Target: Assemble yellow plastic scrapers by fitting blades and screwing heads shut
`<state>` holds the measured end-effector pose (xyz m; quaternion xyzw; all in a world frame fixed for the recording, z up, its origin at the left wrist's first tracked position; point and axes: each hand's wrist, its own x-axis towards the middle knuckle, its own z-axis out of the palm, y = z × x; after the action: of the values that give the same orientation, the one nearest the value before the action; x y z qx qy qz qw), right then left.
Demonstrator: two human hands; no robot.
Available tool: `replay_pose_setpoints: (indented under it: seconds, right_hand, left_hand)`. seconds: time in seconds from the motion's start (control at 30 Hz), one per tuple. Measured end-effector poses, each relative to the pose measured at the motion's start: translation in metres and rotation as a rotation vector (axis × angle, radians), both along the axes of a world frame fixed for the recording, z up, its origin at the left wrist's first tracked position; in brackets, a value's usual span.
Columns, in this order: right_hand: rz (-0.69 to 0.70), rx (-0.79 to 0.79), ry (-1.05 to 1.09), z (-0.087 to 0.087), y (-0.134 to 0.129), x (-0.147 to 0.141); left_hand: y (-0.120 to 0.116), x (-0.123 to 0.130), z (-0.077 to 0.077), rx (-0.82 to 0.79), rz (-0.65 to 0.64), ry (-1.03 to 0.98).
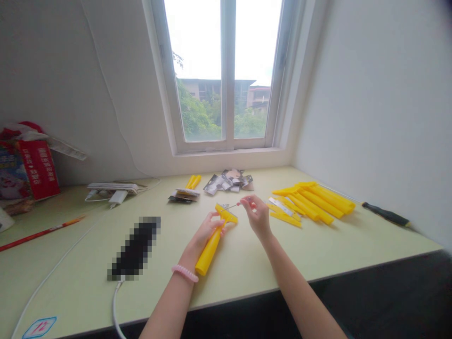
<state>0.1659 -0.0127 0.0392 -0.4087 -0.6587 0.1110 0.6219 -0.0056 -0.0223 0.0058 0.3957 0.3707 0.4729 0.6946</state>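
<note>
My left hand is wrapped around a yellow scraper, near where its round handle meets the wide head. The handle's end points toward me, and the head is tilted up from the table. In my right hand a thin screwdriver is pinched between the fingers. Its metal shaft reaches left to the scraper's head; whether the tip sits in a screw is too small to tell. Right of that hand lie yellow scraper handles in a pile, with flat yellow strips and metal blades beside them.
Packaged cards lie at the back below the window, near two yellow handles. A black-handled screwdriver rests by the right wall. To the left are a blurred-out dark phone on a white cable, a power strip and a red pencil-like stick.
</note>
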Motion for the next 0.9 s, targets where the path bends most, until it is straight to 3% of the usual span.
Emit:
replay_pose_setpoints:
  seconds: [0.23,0.6,0.9]
  right_hand:
    - [0.013,0.005,0.048,0.003,-0.003,-0.001]
    - [0.021,-0.059,0.142,0.006,-0.005,0.0]
    - [0.026,-0.003,0.024,0.003,-0.003,0.002]
  left_hand:
    - [0.0,0.0,-0.001,-0.005,0.005,-0.002]
    - [-0.021,0.005,0.025,0.029,0.03,0.059]
    - [-0.02,0.007,0.025,0.016,0.023,0.049]
